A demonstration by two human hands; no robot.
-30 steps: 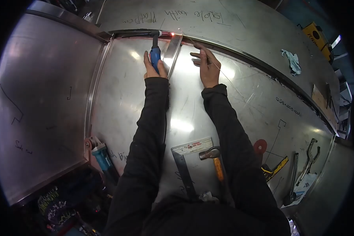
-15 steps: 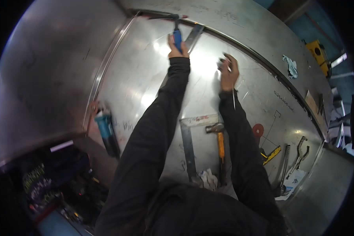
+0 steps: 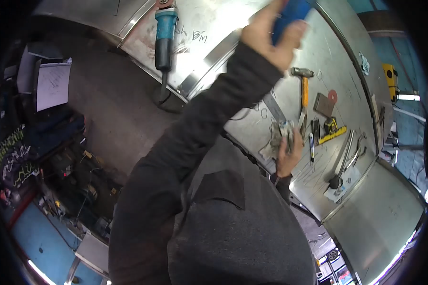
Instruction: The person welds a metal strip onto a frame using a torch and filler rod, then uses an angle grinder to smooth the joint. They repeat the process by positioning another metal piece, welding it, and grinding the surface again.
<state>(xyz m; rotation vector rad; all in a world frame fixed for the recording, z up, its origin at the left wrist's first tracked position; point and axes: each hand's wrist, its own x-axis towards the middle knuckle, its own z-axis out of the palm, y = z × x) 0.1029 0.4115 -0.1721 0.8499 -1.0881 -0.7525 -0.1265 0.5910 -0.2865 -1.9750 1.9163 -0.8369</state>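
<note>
At the top of the view, my left hand [image 3: 266,38] is wrapped round the blue handle of a welding torch [image 3: 291,15]; the torch's head is out of frame. My right hand [image 3: 291,156] is low at the table's near edge, thumb and fingers closing on a crumpled grey cloth [image 3: 271,142]. A steel square [image 3: 273,107] lies partly under that cloth. Beside the right hand are a marker pen [image 3: 312,147] and a ball-peen hammer [image 3: 304,92] with an orange handle.
A teal angle grinder [image 3: 164,35] lies at the metal table's left edge, its cable hanging down. On the right are a tape measure [image 3: 330,125], a yellow ruler piece [image 3: 333,136], a red disc [image 3: 332,97] and locking pliers [image 3: 357,154]. Dark clutter fills the lower left floor.
My view has swung down and turned. The right hand has moved back from mid-table to the cloth; the thin rod it held no longer shows. The left hand still grips the torch.
</note>
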